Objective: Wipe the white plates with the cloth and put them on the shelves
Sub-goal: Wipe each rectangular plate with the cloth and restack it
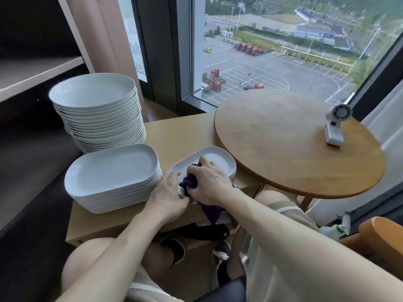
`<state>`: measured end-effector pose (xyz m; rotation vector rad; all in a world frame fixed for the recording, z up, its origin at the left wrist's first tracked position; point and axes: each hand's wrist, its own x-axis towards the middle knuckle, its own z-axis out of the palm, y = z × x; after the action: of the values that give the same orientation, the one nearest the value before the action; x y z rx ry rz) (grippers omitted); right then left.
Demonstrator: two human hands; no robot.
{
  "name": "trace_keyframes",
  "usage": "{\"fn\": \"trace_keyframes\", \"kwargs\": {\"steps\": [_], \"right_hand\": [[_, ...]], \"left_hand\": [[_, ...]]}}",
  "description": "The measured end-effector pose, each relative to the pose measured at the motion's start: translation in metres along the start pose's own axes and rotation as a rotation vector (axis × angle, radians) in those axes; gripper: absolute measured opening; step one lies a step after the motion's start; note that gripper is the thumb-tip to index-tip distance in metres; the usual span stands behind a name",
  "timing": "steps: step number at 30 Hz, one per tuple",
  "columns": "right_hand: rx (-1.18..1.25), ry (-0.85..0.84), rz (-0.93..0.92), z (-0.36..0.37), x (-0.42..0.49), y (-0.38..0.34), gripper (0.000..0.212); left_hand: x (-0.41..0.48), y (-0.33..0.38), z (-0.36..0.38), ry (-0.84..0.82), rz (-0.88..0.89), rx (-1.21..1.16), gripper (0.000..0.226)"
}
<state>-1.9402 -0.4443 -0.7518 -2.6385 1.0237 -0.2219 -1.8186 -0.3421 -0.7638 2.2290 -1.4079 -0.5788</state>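
Note:
A white oblong plate (220, 159) lies on a short pile of like plates on the low wooden table (187, 131). My right hand (209, 182) grips a bunched purple cloth (189, 182) on the plate's near end; a tail of the cloth hangs over the table's front edge. My left hand (169, 194) holds the plate's near left rim. A tall stack of round white plates (96, 105) stands at the back left. In front of it sits a stack of oblong white plates (113, 171).
Dark shelves (37, 73) rise on the left, beside the plate stacks. A round wooden table (294, 144) with a small white fan (335, 125) stands on the right. A window fills the back. My knees are under the low table.

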Motion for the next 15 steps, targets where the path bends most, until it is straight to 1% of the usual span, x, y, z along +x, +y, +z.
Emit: {"fn": "trace_keyframes", "kwargs": {"steps": [2,5,7,9,11,13,15], "right_hand": [[0.072,-0.010,0.013,-0.002,-0.001,0.002,0.025],[0.143,-0.078,-0.048,-0.015,-0.002,0.009,0.026],[0.121,-0.107,-0.102,-0.028,0.001,0.019,0.027],[0.068,-0.083,-0.122,-0.042,0.006,0.035,0.028],[0.048,-0.033,-0.096,-0.054,0.013,0.056,0.027],[0.060,-0.003,-0.031,-0.062,0.020,0.078,0.027],[0.073,-0.029,0.011,-0.062,0.021,0.094,0.029]], "left_hand": [[0.000,-0.001,-0.001,0.004,-0.005,-0.044,0.081],[-0.001,0.000,-0.003,-0.005,-0.006,-0.043,0.084],[-0.001,-0.001,-0.005,-0.010,-0.010,-0.015,0.086],[-0.002,-0.002,-0.007,-0.011,-0.019,-0.001,0.086],[-0.003,-0.003,-0.008,-0.007,-0.029,-0.006,0.086],[-0.003,-0.003,-0.008,-0.009,-0.037,-0.005,0.086],[-0.003,-0.004,-0.007,-0.008,-0.038,0.007,0.086]]}}
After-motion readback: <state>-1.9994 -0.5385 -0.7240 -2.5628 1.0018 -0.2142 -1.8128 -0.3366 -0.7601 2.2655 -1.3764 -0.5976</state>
